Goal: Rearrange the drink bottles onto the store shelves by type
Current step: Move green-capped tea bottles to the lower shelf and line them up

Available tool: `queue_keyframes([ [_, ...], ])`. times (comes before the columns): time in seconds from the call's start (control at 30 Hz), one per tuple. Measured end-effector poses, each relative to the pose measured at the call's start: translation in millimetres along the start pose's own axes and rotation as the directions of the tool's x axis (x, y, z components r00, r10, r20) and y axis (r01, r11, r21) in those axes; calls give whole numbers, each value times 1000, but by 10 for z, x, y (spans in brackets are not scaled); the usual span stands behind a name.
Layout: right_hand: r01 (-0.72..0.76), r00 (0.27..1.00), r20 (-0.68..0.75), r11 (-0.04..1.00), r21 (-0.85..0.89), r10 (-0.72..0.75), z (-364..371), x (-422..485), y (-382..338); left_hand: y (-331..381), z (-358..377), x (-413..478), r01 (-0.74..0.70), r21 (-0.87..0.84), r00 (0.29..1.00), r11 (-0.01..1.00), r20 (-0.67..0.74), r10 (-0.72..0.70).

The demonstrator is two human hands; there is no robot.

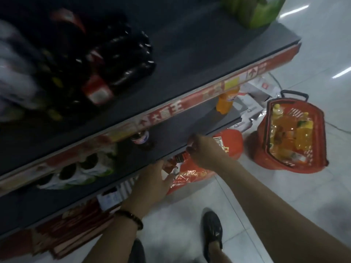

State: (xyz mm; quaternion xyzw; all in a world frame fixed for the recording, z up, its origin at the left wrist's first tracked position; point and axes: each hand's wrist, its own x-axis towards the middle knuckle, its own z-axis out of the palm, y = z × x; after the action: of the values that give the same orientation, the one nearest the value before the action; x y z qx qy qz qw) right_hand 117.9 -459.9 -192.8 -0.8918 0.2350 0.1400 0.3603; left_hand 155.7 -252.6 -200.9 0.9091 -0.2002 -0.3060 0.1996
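Both hands reach under the lower shelf, left hand spread empty, right hand pinching red packaging, seemingly clearing space while orange drink bottles wait in the red basket nearby.

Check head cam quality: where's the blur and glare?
Head view: heavy motion blur on the dark bottles upper left; shelves dim; streaky ceiling-light glare on the floor; wide-angle tilt; both hands and the red basket only mildly soft.
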Motion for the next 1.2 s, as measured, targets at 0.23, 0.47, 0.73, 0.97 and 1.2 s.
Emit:
queue_keyframes([
  [0.23,97,995,17,976,-194,-95,537,1455,1055,-184,1073,1656,-7,130,988,991,-154,27],
  [0.47,100,995,14,938,-333,-102,818,2096,1413,-396,965,3274,86,152,861,985,-509,3],
  [0.73,121,987,-52,922,-368,-150,928,2094,1457,-340,522,4008,128,437,847,890,-515,131],
  [0.97,144,988,-8,923,-356,-157,912,2074,1483,-315,646,3942,180,141,887,973,-451,-99],
  [1.2,142,989,2,955,-259,-146,938,1953,1495,-127,1218,2989,228,3,905,974,-370,-210],
])
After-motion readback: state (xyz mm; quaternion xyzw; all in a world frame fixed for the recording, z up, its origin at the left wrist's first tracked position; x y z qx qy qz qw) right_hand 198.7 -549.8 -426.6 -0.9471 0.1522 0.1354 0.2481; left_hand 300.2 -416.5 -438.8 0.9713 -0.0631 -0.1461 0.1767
